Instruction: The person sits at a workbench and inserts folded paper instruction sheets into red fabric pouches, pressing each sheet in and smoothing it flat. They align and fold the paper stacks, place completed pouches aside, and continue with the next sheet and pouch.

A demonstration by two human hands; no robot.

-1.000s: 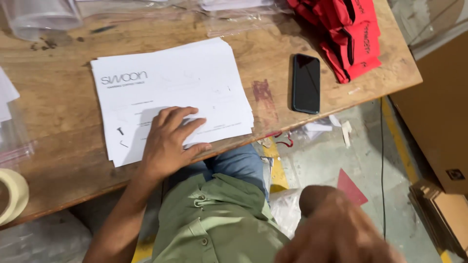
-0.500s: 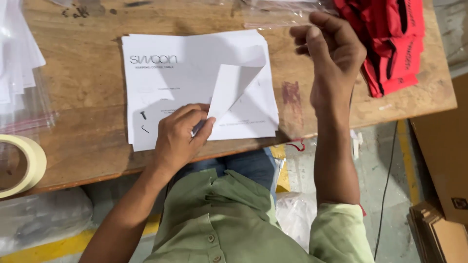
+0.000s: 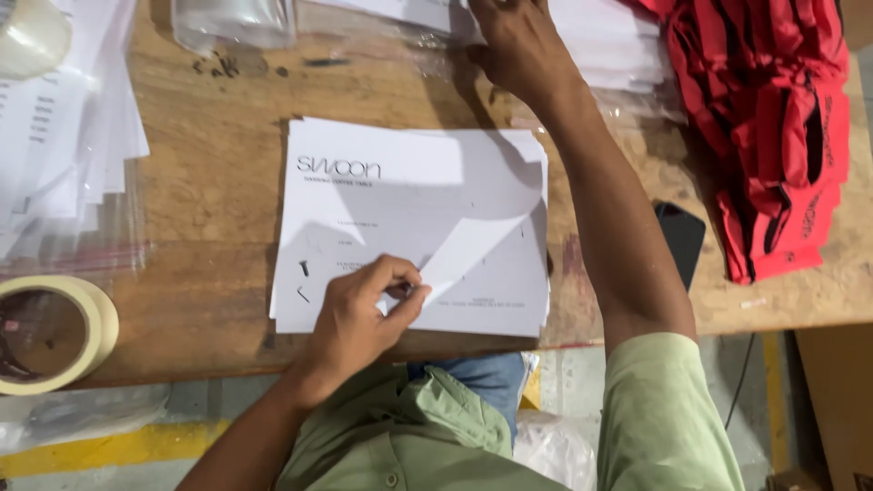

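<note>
Pinched between thumb and fingers, the left hand (image 3: pixel 364 314) lifts the corner of the top sheet (image 3: pixel 473 241) off the paper stack (image 3: pixel 382 200) lying mid-table. His right hand (image 3: pixel 518 45) reaches to the far edge, fingers spread flat on clear plastic bags (image 3: pixel 582 36), gripping nothing visible. Red garments (image 3: pixel 773 118) lie right, a tape roll (image 3: pixel 55 332) left, on the wooden table (image 3: pixel 209 182).

White printed sheets (image 3: pixel 409 227) with black lettering lie on the brown wooden surface (image 3: pixel 209 191). Bright red cloth (image 3: pixel 773 118) with black markings, a cream tape roll (image 3: pixel 55 332), a black phone (image 3: pixel 680 238), pale green sleeves (image 3: pixel 664 409).
</note>
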